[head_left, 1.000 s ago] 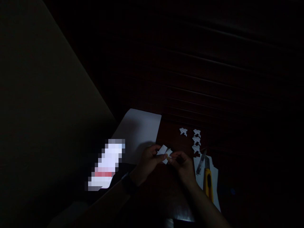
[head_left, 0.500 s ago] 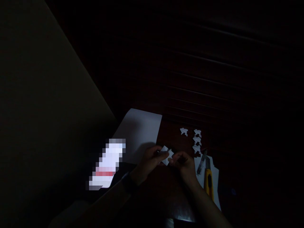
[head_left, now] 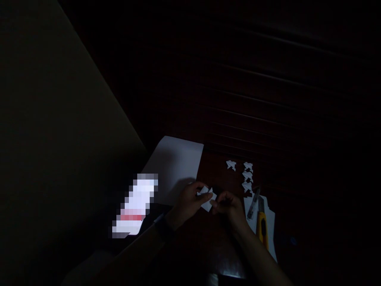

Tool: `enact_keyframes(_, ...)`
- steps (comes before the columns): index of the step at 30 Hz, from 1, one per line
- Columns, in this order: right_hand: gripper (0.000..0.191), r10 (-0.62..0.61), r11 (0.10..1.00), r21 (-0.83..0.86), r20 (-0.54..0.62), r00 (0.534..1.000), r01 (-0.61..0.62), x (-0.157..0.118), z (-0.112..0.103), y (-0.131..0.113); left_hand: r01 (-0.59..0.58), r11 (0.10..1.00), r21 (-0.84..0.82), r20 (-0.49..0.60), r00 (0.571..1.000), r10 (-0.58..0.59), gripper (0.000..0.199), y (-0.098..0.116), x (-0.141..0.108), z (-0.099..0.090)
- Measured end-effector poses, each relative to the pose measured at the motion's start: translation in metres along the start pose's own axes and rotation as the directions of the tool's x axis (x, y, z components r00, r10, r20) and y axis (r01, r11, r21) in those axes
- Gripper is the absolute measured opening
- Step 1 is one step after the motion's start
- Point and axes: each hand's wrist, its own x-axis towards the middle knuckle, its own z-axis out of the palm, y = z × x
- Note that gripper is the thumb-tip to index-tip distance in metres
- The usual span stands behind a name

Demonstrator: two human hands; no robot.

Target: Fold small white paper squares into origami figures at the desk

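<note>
A small white folded paper (head_left: 208,205) with pointed flaps is held up between both hands over the dark table. My left hand (head_left: 188,201) pinches it from the left, thumb lying across its front and fingers behind. At its right edge, the thumb and curled fingers of my right hand (head_left: 229,205) pinch the paper. Beyond the hands, several small folded paper figures (head_left: 247,176) lie on the table, most of them in a column and one figure (head_left: 231,165) apart to the left.
A large white sheet (head_left: 178,163) lies behind my left hand. Left of it a lit phone screen (head_left: 137,202) is blurred out. On the right, a yellow utility knife (head_left: 262,226) and a clear pen (head_left: 253,204) rest on white papers (head_left: 270,222). The room is very dark.
The folded paper has turned slightly and moved a little lower, with its pointed flaps now standing out more at the top. Both hands still grip it.
</note>
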Motion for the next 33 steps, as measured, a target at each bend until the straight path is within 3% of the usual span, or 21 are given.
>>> enact_keyframes(9,0.026,0.054,0.999,0.007,0.025,0.998,-0.054,0.001,0.0,-0.003,0.018,0.999,0.05,-0.026,1.0,-0.017,0.021,-0.002,0.0,0.001)
enact_keyframes(21,0.024,-0.017,0.999,-0.039,0.048,0.999,0.019,0.003,-0.003,0.003,0.021,0.989,0.145,-0.048,0.999,-0.014,0.017,-0.003,-0.002,0.001)
enact_keyframes(25,0.019,-0.156,0.965,-0.216,-0.001,0.988,0.152,-0.001,0.003,-0.004,0.032,0.995,0.098,-0.075,0.997,-0.024,0.018,-0.001,-0.001,0.001)
enact_keyframes(28,0.014,-0.321,0.849,-0.459,-0.053,0.946,0.263,-0.007,0.01,-0.013,0.032,0.998,0.055,-0.124,0.992,-0.024,0.019,-0.001,-0.001,0.001)
enact_keyframes(30,0.015,-0.362,0.797,-0.537,-0.057,0.931,0.277,-0.009,0.013,-0.016,0.021,0.999,0.042,-0.158,0.987,-0.014,0.02,0.0,-0.001,0.002)
enact_keyframes(33,0.02,-0.35,0.813,-0.526,-0.099,0.932,0.249,-0.011,0.014,-0.016,0.012,0.999,0.045,-0.188,0.982,-0.004,0.02,0.004,-0.002,0.003)
